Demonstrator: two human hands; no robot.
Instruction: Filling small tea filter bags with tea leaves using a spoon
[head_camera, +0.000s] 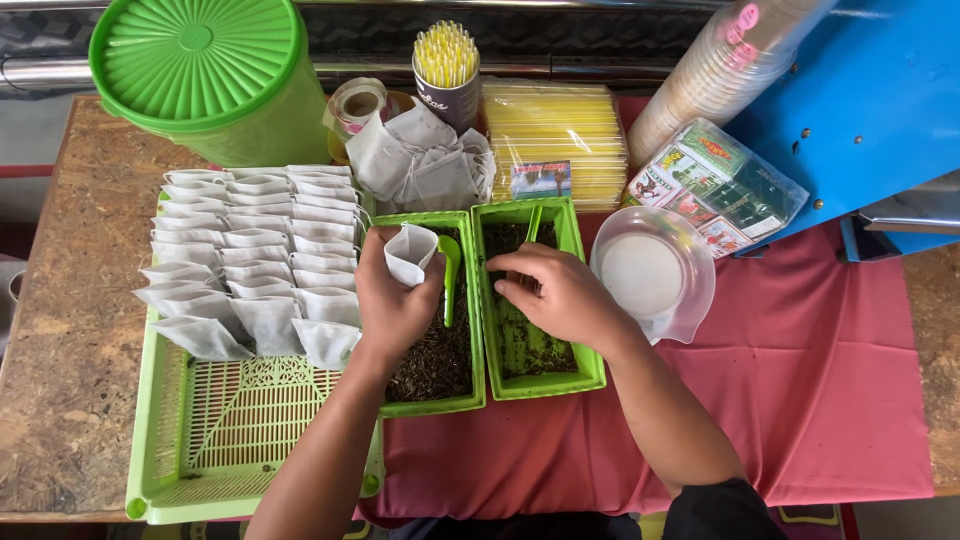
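At far left a round green plastic lidded tub (210, 75) stands behind a green slotted plastic tray (215, 440) lined with rows of filled white paper filter bags (255, 255). Beside it, the left hand (393, 300) pinches an open white filter bag (410, 253) over a green rectangular tub of dark tea leaves (435, 365) (a green spoon (449, 270) rests inside). Right of that, the right hand (560, 295) dips curled fingers into a second, emptier green tub (535, 350), near a clear plastic jug (655, 275) on pink cloth (800, 400).

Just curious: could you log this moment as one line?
left hand: holds open white pouch | right hand: reaching into right green tub | spoon: in left tub
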